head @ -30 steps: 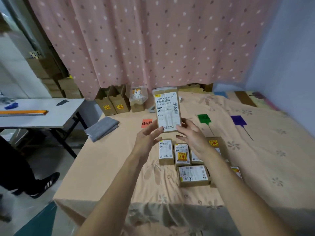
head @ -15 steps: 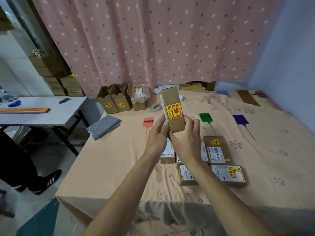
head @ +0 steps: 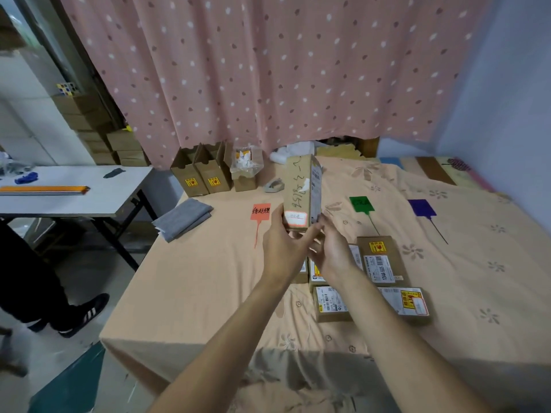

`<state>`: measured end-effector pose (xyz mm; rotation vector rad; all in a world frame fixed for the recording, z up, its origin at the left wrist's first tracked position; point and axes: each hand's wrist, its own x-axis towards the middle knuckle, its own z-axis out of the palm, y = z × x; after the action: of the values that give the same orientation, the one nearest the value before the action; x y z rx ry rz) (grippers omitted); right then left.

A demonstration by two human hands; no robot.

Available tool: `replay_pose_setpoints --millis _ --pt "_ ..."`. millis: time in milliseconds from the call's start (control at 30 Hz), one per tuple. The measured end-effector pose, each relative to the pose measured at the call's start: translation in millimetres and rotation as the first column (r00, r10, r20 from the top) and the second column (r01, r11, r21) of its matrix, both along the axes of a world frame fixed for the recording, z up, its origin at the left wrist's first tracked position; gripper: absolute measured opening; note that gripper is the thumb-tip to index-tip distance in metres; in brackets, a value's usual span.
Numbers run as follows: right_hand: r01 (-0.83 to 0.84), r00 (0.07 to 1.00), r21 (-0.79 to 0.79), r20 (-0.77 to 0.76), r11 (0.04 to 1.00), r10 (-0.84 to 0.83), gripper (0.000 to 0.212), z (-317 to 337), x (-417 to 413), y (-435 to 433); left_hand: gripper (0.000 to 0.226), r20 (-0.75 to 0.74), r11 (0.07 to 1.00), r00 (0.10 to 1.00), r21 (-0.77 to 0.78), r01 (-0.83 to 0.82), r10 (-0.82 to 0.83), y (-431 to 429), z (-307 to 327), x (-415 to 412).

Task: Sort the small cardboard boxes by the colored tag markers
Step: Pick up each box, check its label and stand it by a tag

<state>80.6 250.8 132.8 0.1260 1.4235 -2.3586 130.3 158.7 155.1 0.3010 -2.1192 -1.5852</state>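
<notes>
Both hands grip one cardboard box (head: 301, 195) upright above the bed: left hand (head: 283, 245) clamps its base, right hand (head: 331, 251) steadies the side, so I can read its pink-edged sticker against the tags.

The red tag (head: 261, 211) bears handwritten "待处理". A flat box (head: 382, 260) has a label reading "T2V4A 5525". Handwriting on the held box (head: 299, 193) is not legible.
</notes>
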Motion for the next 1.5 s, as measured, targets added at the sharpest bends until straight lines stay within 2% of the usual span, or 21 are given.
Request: replay_pose_setpoints --millis 67,167,500,667,800,967,1233,1333,1433,1500 --pt "0.001 0.999 -0.033 -0.036 0.999 -0.002 0.036 5 -3 -2 0.064 -0.034 0.999 0.999 -0.032 -0.04 0.039 6 -3 2" --pt "-0.022 1.0 -0.115 -0.01 0.993 0.021 0.039 13 -6 0 0.071 -0.101 0.996 0.993 -0.054 -0.074 0.069 12 -5 6" --pt "-0.044 0.999 -0.086 -0.002 0.995 0.044 0.041 2 -4 -1 0.077 -0.072 0.998 0.996 -0.035 -0.049 0.046 10 -15 9" --pt "-0.023 0.999 -0.086 0.032 0.996 0.026 0.042 -11 -5 -8 0.07 -0.065 0.999 0.998 0.038 -0.009 0.012 1 -21 7" --pt "0.022 0.997 -0.092 0.076 0.996 -0.015 0.038 -19 -3 -16 0.061 -0.031 0.987 0.999 0.161 0.013 -0.009 -18 -27 6" --pt "0.049 0.998 0.061 0.038 0.997 -0.051 0.023 -30 2 -29 0.044 0.062 0.964 0.996 0.262 0.048 -0.066 -52 -45 9" --pt "0.083 0.996 0.261 0.008 0.962 -0.088 0.037 -60 -13 -39 0.034 0.205 0.982 0.972 0.173 0.08 -0.115 -75 -84 -20" --pt "0.055 0.997 0.268 0.043 0.962 -0.069 0.031 -71 -45 -40 0.037 0.258 0.988 0.964 0.154 0.032 -0.072 -78 -89 -47" --pt "0.011 0.997 0.304 0.068 0.953 -0.034 0.027 -82 -87 -46 0.019 0.304 0.994 0.953 0.105 -0.024 -0.01 -80 -94 -87" --pt "-0.034 0.999 0.367 0.052 0.93 0.016 0.028 -91 -118 -53 0.015 0.342 0.997 0.939 0.065 -0.052 0.027 -81 -100 -118"
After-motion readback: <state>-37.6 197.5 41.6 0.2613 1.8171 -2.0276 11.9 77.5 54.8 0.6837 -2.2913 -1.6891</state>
